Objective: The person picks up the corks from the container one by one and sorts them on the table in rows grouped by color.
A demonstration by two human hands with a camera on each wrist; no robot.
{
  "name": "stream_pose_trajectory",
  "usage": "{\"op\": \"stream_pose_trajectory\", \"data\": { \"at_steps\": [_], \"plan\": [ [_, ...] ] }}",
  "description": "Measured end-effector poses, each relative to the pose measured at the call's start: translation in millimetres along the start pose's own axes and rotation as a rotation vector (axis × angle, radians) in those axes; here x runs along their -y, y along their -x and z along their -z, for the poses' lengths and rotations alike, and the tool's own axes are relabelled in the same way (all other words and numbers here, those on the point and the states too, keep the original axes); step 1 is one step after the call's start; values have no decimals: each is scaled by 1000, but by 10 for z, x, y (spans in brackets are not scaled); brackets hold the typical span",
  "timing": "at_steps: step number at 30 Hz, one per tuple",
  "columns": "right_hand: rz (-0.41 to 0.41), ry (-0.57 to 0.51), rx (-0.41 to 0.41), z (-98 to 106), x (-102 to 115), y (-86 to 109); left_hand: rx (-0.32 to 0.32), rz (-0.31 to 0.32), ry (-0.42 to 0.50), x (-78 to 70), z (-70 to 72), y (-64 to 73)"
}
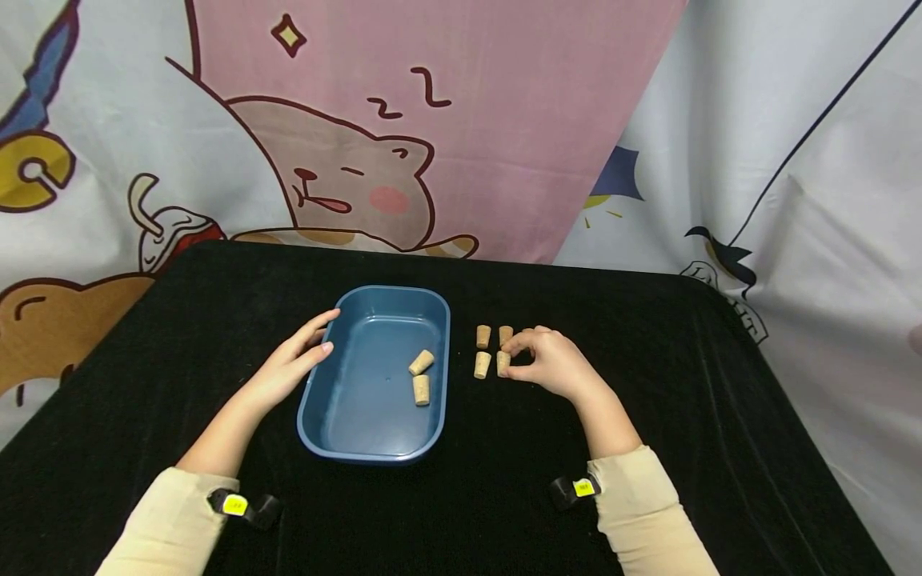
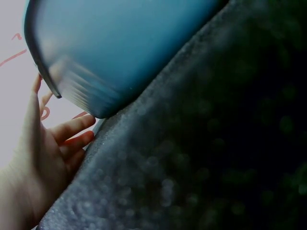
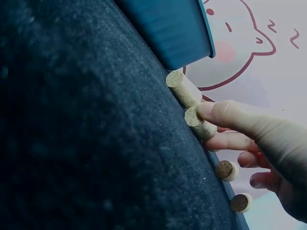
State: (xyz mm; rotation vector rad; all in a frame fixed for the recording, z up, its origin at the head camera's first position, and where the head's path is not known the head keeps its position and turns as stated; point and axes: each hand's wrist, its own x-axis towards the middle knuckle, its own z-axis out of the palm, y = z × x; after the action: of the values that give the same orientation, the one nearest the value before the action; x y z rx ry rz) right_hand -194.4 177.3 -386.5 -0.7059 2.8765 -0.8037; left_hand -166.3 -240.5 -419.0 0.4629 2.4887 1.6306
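Note:
A blue plastic tray [image 1: 374, 436] stands on the black cloth, with two corks [image 1: 421, 390] lying inside toward its right wall. My left hand [image 1: 288, 364] touches the tray's left side, fingers fairly straight; its fingertips are at the rim and lower wall in the left wrist view. Right of the tray, my right hand [image 1: 551, 360] pinches a cork [image 3: 199, 122] between thumb and index finger. Beside it is another cork [image 1: 483, 366], and behind are a third cork [image 1: 483, 336] and a fourth [image 1: 506, 333], partly covered by the fingers.
In the right wrist view, two more cork ends [image 3: 225, 170] show below the fingers. Black cloth [image 1: 504, 496] covers the table. Behind its far edge hangs a printed curtain [image 1: 504, 160] with cartoon animals.

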Motion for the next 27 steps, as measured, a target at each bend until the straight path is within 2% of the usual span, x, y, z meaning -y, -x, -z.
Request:
{"op": "stream_pose_trajectory", "data": {
  "at_steps": [5, 9, 14, 24, 27],
  "plan": [
    [-10, 36, -1, 23, 11, -1, -2, -2, 5, 0, -4, 2],
    [-17, 13, -19, 55, 50, 8, -3, -10, 1, 6, -10, -4],
    [45, -1, -52, 87, 134, 7, -7, -19, 6, 23, -8, -7],
    [105, -32, -114, 181, 377, 49, -1, -27, 3, 21, 7, -9],
    [156, -52, -131, 179, 481, 60, -1, -24, 2, 21, 6, -9]
  ]
}}
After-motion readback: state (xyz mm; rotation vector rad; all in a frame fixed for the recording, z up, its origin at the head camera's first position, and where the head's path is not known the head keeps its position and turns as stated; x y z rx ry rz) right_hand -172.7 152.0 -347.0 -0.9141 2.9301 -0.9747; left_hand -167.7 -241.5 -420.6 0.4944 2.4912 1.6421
